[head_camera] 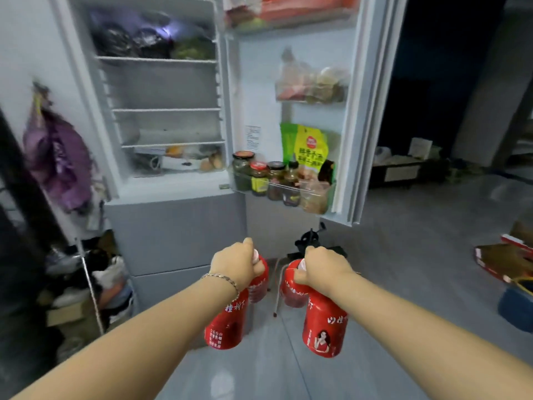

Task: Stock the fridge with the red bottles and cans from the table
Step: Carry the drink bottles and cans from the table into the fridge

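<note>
The left hand [235, 265] and right hand [323, 268] reach forward side by side, near each other but apart. Each hand is curled tight around the necks of red bottles. The left pair of red bottles [226, 324] and the right pair of red bottles [324, 327] hang below the fists, over the floor. A chain bracelet [222, 280] circles the left wrist.

At 12 o'clock stands the fridge [173, 226], with its upper compartment open. Its white wire shelves [167, 110] at 11 o'clock show bare back wall between them. Dark bags fill the top shelf, and food sits on the lowest.

The fridge door [259, 82] swings out at 1 o'clock, and its lower edge juts out above the right hand. Its bottom door bin [310, 192] is packed with jars [259, 174] and a green packet [305, 148].

A dark object [307, 241] stands under the door, just beyond the right knuckles.

Grey tiled floor [403, 255] lies open from 6 o'clock to 2 o'clock. A cardboard box [501, 255] lies at 3 o'clock. A purple bag [57, 157] hangs at 10 o'clock, and a cluttered rack [89, 284] crowds 8 o'clock.
</note>
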`<state>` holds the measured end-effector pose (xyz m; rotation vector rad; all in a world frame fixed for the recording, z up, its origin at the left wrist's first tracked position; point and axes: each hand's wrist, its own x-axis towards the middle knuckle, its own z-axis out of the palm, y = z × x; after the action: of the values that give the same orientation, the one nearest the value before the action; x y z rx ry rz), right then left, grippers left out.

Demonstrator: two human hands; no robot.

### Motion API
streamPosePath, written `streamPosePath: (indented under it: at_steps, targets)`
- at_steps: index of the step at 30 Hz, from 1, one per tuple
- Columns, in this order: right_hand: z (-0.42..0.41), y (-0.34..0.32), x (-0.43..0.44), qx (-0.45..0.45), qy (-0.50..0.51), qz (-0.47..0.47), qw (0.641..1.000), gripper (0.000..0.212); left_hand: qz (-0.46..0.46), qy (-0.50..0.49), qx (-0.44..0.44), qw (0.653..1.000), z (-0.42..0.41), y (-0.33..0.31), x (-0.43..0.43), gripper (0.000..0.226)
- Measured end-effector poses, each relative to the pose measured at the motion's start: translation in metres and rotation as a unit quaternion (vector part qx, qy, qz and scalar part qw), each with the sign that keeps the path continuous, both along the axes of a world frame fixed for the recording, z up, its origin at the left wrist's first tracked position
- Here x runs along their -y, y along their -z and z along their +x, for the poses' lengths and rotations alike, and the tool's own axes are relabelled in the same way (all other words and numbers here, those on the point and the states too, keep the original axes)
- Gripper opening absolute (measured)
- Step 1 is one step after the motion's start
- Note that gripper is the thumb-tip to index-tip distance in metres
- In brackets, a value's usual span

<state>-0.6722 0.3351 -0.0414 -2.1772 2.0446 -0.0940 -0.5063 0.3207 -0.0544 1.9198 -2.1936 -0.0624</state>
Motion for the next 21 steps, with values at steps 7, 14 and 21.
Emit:
streamPosePath:
  at_steps: [7,14,21]
  targets:
    - [0.087,-0.023,0.169,-0.014,-0.121,-0.032,0.992,0.032,-0.013,-0.132,-0.013,0.991,0.088,-0.016,0.130,0.020]
    - [0.175,-0.070,0.323,0.004,-0.197,-0.076,0.977,0.024,-0.074,-0.210,-0.081,0.972,0.172,-0.057,0.255,0.018]
    - [0.273,-0.120,0.430,0.041,-0.224,-0.132,0.965,0.030,-0.146,-0.219,-0.099,0.960,0.267,-0.100,0.371,0.020]
